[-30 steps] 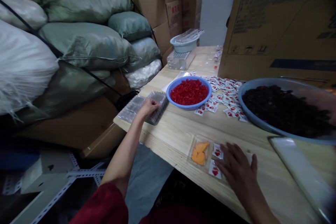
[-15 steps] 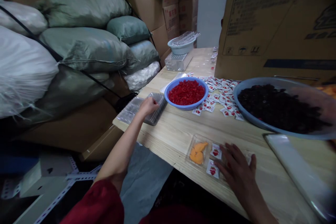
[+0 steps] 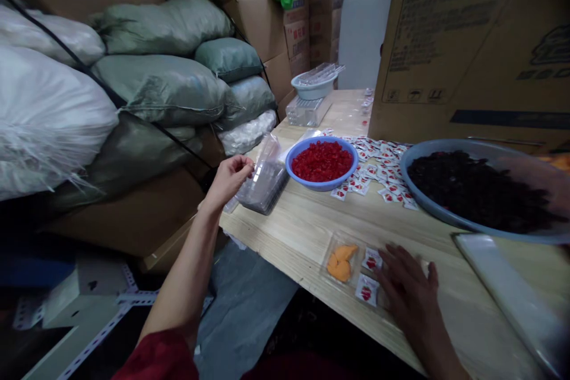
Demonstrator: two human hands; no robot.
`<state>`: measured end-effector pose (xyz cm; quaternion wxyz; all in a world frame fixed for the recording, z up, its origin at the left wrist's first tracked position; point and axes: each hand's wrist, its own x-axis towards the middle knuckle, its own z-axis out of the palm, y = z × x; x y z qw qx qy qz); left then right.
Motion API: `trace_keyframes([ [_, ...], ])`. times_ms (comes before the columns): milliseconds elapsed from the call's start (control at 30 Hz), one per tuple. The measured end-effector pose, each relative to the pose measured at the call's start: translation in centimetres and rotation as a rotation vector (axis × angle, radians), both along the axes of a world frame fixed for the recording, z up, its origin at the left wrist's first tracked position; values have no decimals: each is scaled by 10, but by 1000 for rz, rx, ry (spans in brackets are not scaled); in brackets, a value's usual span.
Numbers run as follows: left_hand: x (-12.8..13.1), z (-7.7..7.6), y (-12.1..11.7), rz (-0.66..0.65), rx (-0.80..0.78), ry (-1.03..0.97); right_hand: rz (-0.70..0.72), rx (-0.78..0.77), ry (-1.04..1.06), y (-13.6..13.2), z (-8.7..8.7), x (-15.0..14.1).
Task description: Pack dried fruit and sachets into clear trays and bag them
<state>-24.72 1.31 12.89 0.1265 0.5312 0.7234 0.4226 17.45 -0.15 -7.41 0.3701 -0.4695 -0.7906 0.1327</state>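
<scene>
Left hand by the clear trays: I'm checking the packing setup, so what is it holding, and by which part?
The left hand holds a clear plastic tray by its edge nearest the hand, tilted up from the stack of trays.

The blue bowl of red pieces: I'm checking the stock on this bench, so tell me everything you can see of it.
The blue bowl is round and shallow with a rolled rim, and looks like plastic. It stands upright on the pale wooden table, filled almost to the rim with small diced red pieces, whose exact food cannot be told. Small white-and-red sachets lie close by its right side, and a stack of clear plastic trays sits to its left.
</scene>
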Motion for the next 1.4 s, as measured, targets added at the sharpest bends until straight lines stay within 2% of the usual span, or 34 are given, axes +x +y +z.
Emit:
trace_keyframes([
  [100, 19, -3, -5, 70, 94, -114, 66, -148, 333, 1, 41, -50],
  [167, 35, -11, -7, 87, 129, -165, 198, -339, 535, 1, 66, -100],
  [233, 51, -22, -11, 47, 150, -233, 370, -570, 706, 5, 80, -150],
  [267, 59, -28, -15, 24, 152, -267, 412, -685, 785, 7, 82, -172],
  [333, 71, -39, -25, 1, 135, -321, 424, -885, 916, 12, 76, -204],
  [400, 81, -50, -37, 7, 97, -355, 400, -1014, 1009, 15, 63, -220],
  [533, 89, -68, -59, -19, 7, -465, 369, -1096, 1057, 14, 32, -224],
  [600, 87, -78, -64, -41, -17, -530, 345, -1065, 972, 11, 20, -226],
  [667, 82, -89, -61, -61, -25, -578, 349, -965, 868, 9, 10, -233],
  [833, 61, -106, -38, -169, 10, -649, 459, -665, 708, 8, 0, -255],
  [900, 56, -103, -33, -194, 20, -658, 397, -527, 524, 12, 3, -258],
  [967, 55, -94, -35, -222, 17, -656, 327, -387, 326, 16, 8, -257],
  [1033, 54, -79, -45, -228, 13, -645, 304, -284, 151, 17, 13, -254],
  [1133, 43, -49, -63, -154, 79, -604, 275, -222, 0, 15, 17, -251],
  [1267, 14, -20, -70, -49, 258, -580, 178, -203, -70, 11, 17, -256],
  [1333, 1, -14, -65, -24, 320, -611, 153, -241, -10, 13, 18, -260],
  [1400, -8, -11, -59, 11, 359, -638, 160, -343, 108, 16, 19, -259],
])
